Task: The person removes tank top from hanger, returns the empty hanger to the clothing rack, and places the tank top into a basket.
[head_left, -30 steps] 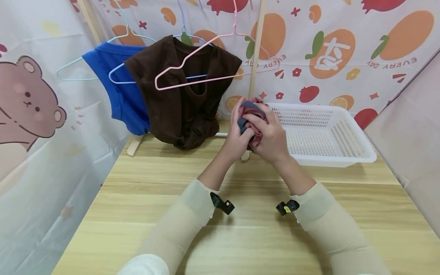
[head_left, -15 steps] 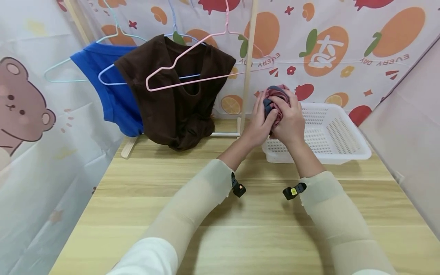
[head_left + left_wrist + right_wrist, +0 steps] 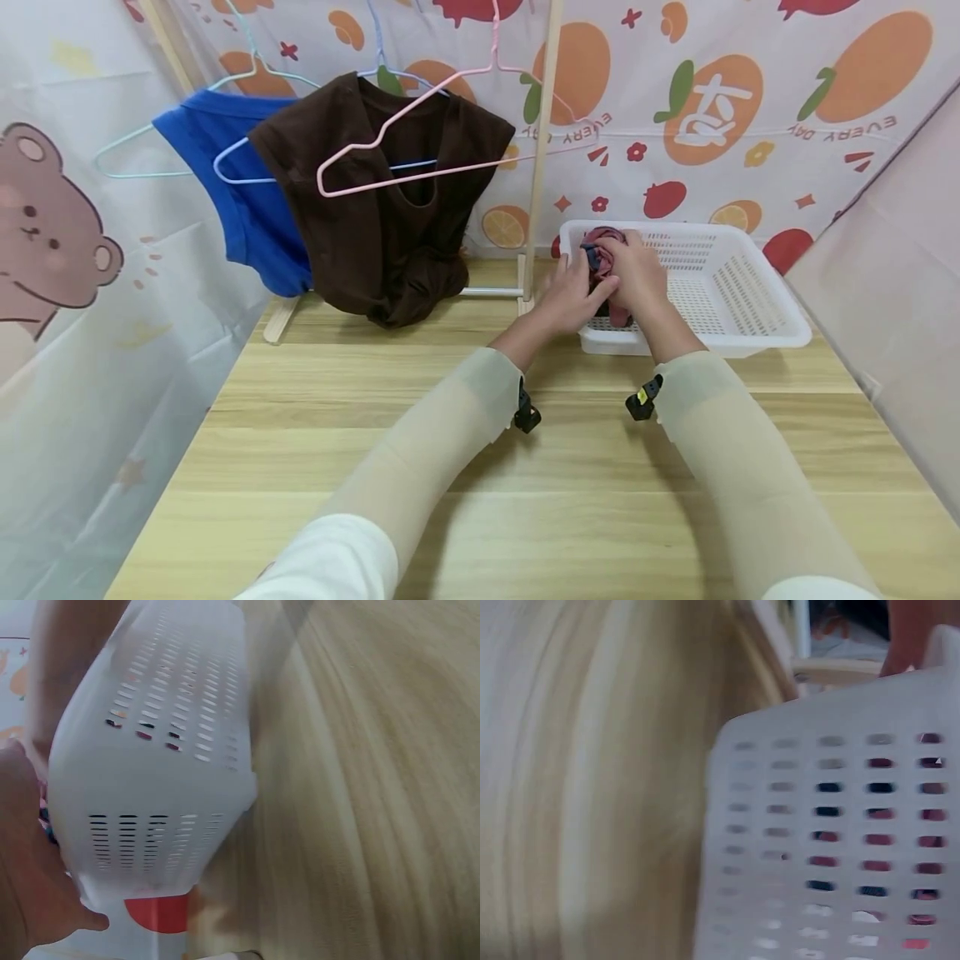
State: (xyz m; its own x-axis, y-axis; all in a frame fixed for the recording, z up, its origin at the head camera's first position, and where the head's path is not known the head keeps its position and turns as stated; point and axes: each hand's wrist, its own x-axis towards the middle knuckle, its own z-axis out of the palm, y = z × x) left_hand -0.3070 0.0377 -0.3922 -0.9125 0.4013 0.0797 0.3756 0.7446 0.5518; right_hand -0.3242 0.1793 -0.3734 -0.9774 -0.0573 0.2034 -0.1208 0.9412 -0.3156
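In the head view, the crumpled pink-and-dark-blue cloth bundle (image 3: 602, 260), probably light, soft and best cupped from both sides, sits inside the left end of the white perforated plastic basket (image 3: 697, 341) near the tabletop (image 3: 570, 500)'s far edge; the right hand (image 3: 642, 273) reaches in holding it, while whether the left hand (image 3: 564, 298) grips or merely touches is unclear. The left wrist view shows one digit extended outside the basket's wall. In the right wrist view, pink and dark cloth shows through the slots.

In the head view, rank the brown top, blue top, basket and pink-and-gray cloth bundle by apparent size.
1. Brown sleeveless top
2. White perforated basket
3. Blue sleeveless top, partly hidden behind the brown one
4. Pink-and-gray cloth bundle, partly covered
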